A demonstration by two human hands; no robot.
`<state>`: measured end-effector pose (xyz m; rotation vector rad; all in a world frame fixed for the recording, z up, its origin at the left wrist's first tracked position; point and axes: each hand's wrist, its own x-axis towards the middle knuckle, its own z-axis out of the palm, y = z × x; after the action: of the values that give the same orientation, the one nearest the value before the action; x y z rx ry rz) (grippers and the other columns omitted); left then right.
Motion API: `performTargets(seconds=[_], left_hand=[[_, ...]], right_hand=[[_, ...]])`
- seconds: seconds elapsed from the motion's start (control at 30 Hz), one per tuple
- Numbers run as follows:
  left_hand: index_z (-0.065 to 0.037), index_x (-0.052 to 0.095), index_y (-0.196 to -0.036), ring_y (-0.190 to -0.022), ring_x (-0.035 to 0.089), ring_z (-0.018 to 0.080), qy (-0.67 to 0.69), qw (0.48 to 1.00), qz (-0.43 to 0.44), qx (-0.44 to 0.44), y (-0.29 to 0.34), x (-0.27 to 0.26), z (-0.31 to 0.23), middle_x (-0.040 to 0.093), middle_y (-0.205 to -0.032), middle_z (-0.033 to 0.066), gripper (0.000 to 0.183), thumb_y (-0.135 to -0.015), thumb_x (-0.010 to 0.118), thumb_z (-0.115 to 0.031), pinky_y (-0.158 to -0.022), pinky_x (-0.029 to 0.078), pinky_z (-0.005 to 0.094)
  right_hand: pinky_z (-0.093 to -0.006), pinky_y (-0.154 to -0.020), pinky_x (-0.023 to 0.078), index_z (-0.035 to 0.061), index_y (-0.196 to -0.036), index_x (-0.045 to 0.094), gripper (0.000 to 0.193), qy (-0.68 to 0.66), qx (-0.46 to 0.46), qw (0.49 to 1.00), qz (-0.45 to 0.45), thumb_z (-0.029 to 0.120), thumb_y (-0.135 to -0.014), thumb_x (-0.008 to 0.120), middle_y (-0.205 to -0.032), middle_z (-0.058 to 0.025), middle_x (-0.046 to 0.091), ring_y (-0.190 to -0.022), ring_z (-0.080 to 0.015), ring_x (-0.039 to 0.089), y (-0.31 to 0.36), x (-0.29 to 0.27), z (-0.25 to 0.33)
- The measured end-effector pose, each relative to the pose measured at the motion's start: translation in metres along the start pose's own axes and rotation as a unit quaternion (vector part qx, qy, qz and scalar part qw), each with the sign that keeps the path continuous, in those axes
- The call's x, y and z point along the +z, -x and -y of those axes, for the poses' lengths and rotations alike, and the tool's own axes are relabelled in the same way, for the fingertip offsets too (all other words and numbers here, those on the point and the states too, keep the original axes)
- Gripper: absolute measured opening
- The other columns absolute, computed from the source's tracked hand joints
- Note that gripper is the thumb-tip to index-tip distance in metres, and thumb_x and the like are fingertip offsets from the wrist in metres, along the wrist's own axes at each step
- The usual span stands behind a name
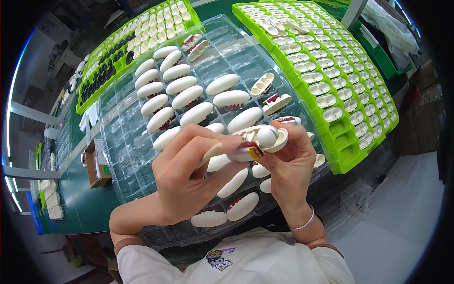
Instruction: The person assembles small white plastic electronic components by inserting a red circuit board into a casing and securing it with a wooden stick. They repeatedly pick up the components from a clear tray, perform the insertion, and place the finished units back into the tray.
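In front of my chest both hands are closed on a small white oval plastic case (268, 137). My left hand (182, 175) pinches its left side with thumb and fingertips. On the right, my right hand (293, 168) grips the rounded end between thumb and fingers. A red and gold part (256, 152) shows at the case's near side, between the two hands. Fingers hide much of the case. Below and beyond it lies a clear plastic tray (127, 161) holding several white oval shells (196, 114), many with dark red parts along their edges.
A bright green tray (338, 161) at the right holds rows of open white shells. Another green tray (92, 90) at the far left carries white and black pieces. The clear tray rests on a green table (82, 208), where a small cardboard box (97, 165) also stands.
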<state>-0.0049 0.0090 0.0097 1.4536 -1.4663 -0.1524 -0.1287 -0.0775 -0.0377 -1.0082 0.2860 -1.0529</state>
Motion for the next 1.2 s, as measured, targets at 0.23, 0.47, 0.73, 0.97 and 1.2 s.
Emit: performTargets(seconds=[0.23, 0.47, 0.73, 0.97, 1.2], left_hand=[[0.000, 0.057, -0.094, -0.048, 0.035, -0.0028, 0.108, 0.966, 0.101, -0.211, -0.010, -0.007, -0.004, 0.056, -0.090, 0.0077, 0.031, -0.065, 0.067, 0.003, -0.039, 0.024, 0.0123], [-0.001, 0.058, -0.094, -0.045, 0.034, -0.0019, 0.045, 0.994, 0.061, -0.075, -0.010, -0.005, -0.004, 0.057, -0.087, 0.0036, 0.027, -0.068, 0.066, -0.003, -0.037, 0.024, 0.0155], [-0.002, 0.058, -0.094, -0.044, 0.032, -0.0031, 0.166, 0.958, 0.082, -0.217, -0.009, -0.006, 0.001, 0.057, -0.083, 0.0011, 0.024, -0.072, 0.064, -0.007, -0.036, 0.022, 0.0154], [0.003, 0.054, -0.097, -0.071, 0.052, 0.0065, 0.135, 0.967, 0.118, -0.183, -0.009, -0.015, -0.005, 0.052, -0.096, 0.0116, 0.025, -0.072, 0.060, 0.002, -0.054, 0.043, 0.0147], [0.004, 0.055, -0.092, -0.060, 0.043, 0.0010, 0.130, 0.965, 0.093, -0.207, -0.009, -0.013, 0.000, 0.051, -0.098, 0.0130, 0.018, -0.075, 0.059, 0.001, -0.046, 0.034, 0.0127]], right_hand=[[-0.0295, -0.083, 0.045, 0.0001, -0.097, 0.052, 0.038, 0.007, 0.006, 1.000, 0.018, -0.011, -0.062, 0.066, -0.095, -0.0079, 0.053, -0.089, -0.0151, 0.053, -0.001, -0.002, 0.001], [-0.0282, -0.082, 0.044, 0.0013, -0.094, 0.053, 0.035, -0.069, 0.069, 0.995, -0.017, -0.005, -0.063, 0.068, -0.092, -0.0075, 0.057, -0.089, -0.0140, 0.054, -0.001, -0.004, 0.001], [-0.0293, -0.078, 0.046, 0.0028, -0.096, 0.051, 0.030, -0.203, 0.223, 0.953, 0.022, 0.015, -0.072, 0.066, -0.093, -0.0067, 0.057, -0.087, -0.0135, 0.055, -0.002, -0.001, 0.004], [-0.0309, -0.078, 0.046, 0.0024, -0.100, 0.049, 0.032, -0.223, 0.261, 0.939, 0.026, 0.016, -0.075, 0.063, -0.096, -0.0066, 0.056, -0.089, -0.0138, 0.055, -0.001, 0.003, 0.006], [-0.0314, -0.080, 0.046, 0.0014, -0.106, 0.046, 0.039, -0.221, 0.249, 0.943, 0.031, 0.018, -0.075, 0.063, -0.099, -0.0069, 0.055, -0.091, -0.0142, 0.055, 0.001, 0.007, 0.006]])
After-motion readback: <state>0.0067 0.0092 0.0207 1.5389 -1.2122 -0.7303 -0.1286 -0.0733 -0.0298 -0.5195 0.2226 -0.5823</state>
